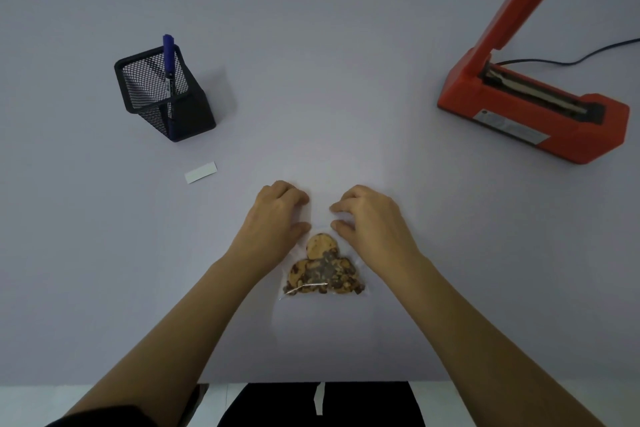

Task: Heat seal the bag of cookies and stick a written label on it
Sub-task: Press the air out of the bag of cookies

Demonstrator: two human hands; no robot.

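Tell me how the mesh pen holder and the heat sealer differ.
The pen holder is black mesh; the heat sealer is solid orange-red. The pen holder sits left, the heat sealer right. The pen holder holds a blue marker; the heat sealer's arm is raised. Both stand on the table.

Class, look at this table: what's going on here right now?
A person's left hand and right hand, fingers curled, seem to pinch the clear top of the bag of cookies, which lies flat on the table. The red heat sealer stands to the right with its arm raised. The label looks blank, and the pen sits in its mesh holder.
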